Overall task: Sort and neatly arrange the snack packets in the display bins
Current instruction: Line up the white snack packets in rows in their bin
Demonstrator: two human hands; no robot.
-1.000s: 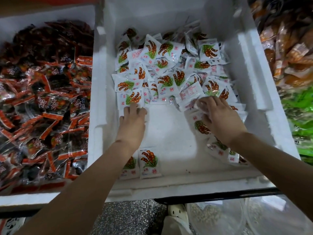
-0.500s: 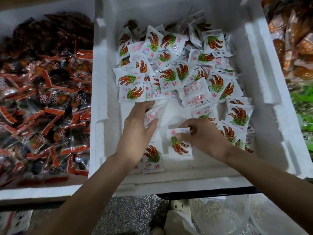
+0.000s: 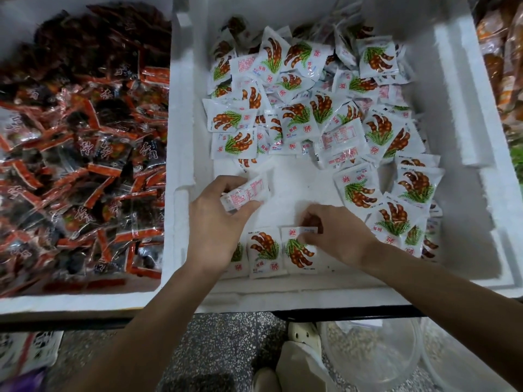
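Note:
A white foam bin [image 3: 181, 154] holds several small white snack packets printed with brown pods and green leaves, heaped at its back [image 3: 305, 108] and right. My left hand [image 3: 215, 222] grips one packet [image 3: 246, 193] back side up, just above the bin floor. My right hand [image 3: 336, 236] pinches the top edge of a packet [image 3: 297, 250] lying face up near the front wall. That packet lies beside another face-up packet [image 3: 263, 250], and a third is partly hidden under my left hand.
To the left, another foam bin [image 3: 85, 304] is full of dark packets with red-orange strips [image 3: 85, 154]. Orange and green packets [image 3: 506, 66] fill the right edge. Below the bins are a speckled floor [image 3: 215, 349] and clear plastic tubs [image 3: 373, 357].
Both hands drew back from the heap toward the bin's front. My left hand picked up a packet; my right hand brought one down beside the front row.

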